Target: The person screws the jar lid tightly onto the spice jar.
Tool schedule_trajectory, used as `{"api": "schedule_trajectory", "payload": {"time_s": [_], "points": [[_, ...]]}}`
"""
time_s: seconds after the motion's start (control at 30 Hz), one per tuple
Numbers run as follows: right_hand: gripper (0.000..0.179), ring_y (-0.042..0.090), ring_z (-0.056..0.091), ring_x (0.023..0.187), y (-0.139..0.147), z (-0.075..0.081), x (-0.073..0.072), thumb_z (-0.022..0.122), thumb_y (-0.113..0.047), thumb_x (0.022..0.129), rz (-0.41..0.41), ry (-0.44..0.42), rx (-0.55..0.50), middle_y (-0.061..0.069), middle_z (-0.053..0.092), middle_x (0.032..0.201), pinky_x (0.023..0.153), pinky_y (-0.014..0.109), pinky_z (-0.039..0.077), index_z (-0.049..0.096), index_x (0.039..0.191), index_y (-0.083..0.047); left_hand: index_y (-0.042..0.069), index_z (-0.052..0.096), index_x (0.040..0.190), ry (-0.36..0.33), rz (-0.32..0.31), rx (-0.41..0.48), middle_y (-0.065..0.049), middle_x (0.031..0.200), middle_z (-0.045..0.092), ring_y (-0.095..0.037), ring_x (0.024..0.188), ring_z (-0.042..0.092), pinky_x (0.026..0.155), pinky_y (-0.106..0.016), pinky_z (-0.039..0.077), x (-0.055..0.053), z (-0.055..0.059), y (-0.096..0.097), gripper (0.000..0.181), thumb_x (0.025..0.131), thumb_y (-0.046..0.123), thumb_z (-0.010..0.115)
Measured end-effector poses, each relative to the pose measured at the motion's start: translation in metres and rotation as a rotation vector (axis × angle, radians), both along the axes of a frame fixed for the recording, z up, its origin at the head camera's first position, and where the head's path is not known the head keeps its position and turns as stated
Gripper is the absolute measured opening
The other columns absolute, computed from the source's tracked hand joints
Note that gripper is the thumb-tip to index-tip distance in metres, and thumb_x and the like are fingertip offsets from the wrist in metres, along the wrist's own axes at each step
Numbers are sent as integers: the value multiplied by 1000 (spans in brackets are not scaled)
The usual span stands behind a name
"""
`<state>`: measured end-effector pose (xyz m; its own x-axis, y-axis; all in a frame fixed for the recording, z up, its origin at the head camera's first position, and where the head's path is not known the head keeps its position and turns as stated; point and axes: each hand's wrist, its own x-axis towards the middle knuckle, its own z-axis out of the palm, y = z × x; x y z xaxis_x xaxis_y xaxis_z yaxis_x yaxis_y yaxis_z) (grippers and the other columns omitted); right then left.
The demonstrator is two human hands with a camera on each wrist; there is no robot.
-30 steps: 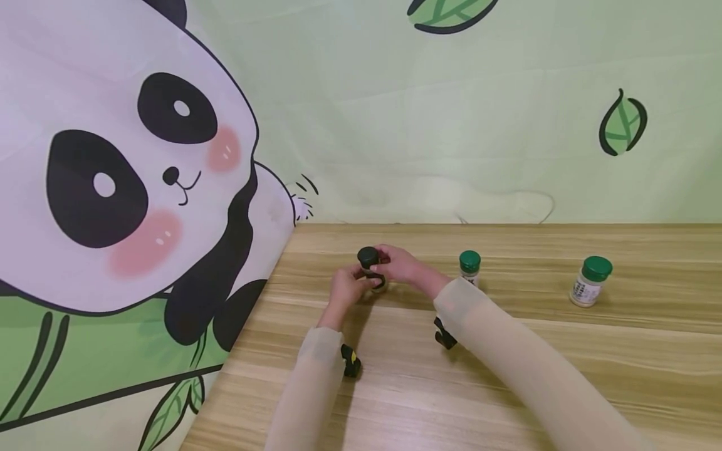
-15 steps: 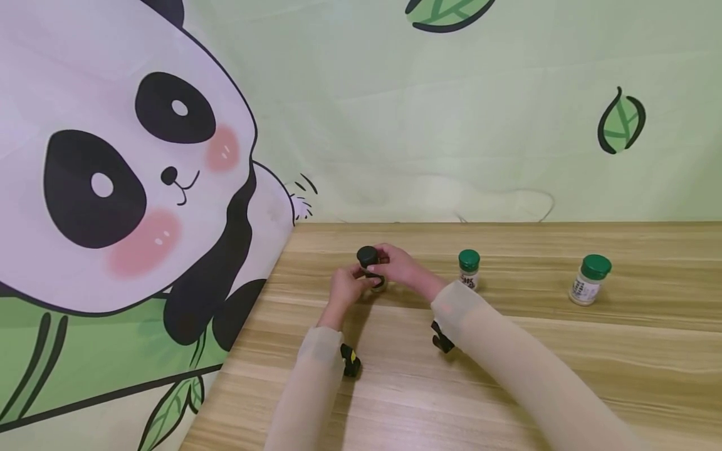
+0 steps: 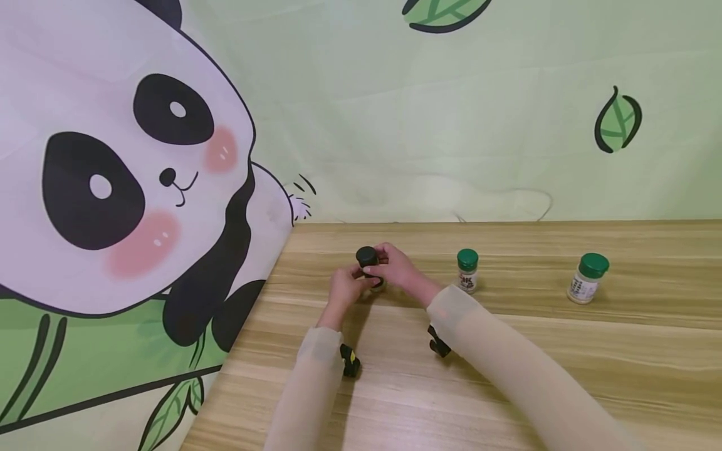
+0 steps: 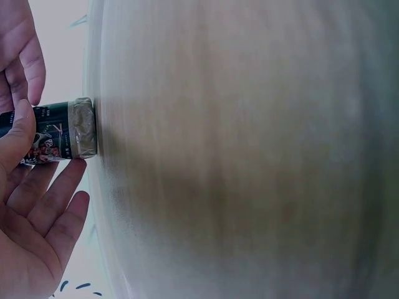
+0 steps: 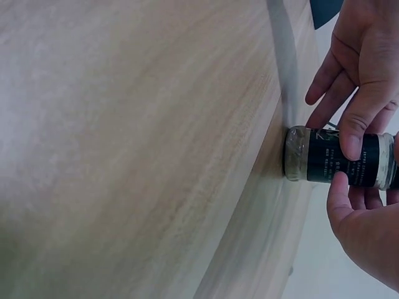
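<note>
In the head view, a small seasoning jar with a black cap stands upright on the wooden table, between both hands. My left hand holds its lower body from the left; in the left wrist view its thumb lies across the dark label, other fingers stretched beneath. From the right, my right hand grips the jar near the cap. Seen by the right wrist camera, the jar has a clear glass base at the tabletop, and the right thumb and fingers close round its upper part. Hands hide some of it.
Two green-capped jars with white labels stand to the right, one nearer and one farther. Behind the table hangs a pale green cloth with leaves. A panda print borders the left edge.
The right forearm has shifted slightly left, uncovering more of the nearer green-capped jar. Both hands stay on the black-capped jar, which keeps its place. The view has moved a little.
</note>
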<state>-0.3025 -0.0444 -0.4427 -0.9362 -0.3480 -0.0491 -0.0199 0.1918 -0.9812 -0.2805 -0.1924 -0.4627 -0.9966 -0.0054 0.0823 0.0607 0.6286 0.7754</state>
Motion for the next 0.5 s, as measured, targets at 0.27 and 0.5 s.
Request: {"api": "schedule_trajectory", "payload": {"time_s": [0.27, 0.5], "points": [[46, 41, 52, 134, -3, -3, 2, 69, -6, 95, -35, 13, -24, 29, 55, 140, 116, 50, 43, 48, 134, 8, -3, 75, 114, -7, 14, -2, -22, 117, 74, -38, 121, 68, 105, -49, 52, 1, 1, 0, 31, 87, 9, 80], [61, 43, 46, 142, 1, 1, 0, 71, -5, 93, 41, -1, 9, 30, 49, 148, 119, 51, 41, 40, 144, 9, -2, 76, 112, 4, 25, -44, -21, 115, 76, -36, 113, 71, 99, -47, 55, 2, 3, 0, 27, 88, 9, 77]]}}
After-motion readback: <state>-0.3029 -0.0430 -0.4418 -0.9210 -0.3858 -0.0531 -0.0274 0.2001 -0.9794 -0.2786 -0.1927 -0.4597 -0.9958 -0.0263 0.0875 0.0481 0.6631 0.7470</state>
